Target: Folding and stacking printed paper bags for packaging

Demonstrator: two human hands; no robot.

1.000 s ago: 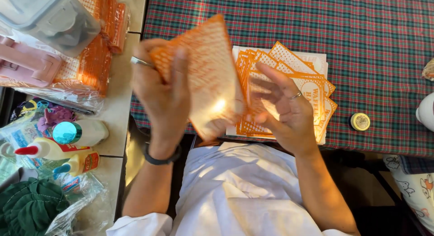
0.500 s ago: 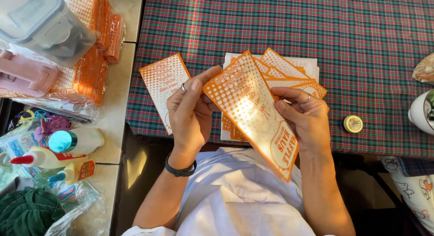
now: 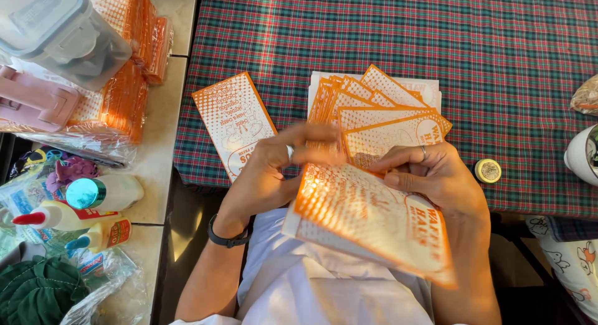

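Both hands meet just below the fanned envelope stack: left hand and right hand, fingers clamped on an orange envelope.

Our two bare hands, white top, a few small accessories

On our left hand we wear a silver ring on one finger and a dark band around the wrist. Our right hand carries a thin ring too. Both forearms are uncovered, and we are dressed in a plain white garment, creased across the front.
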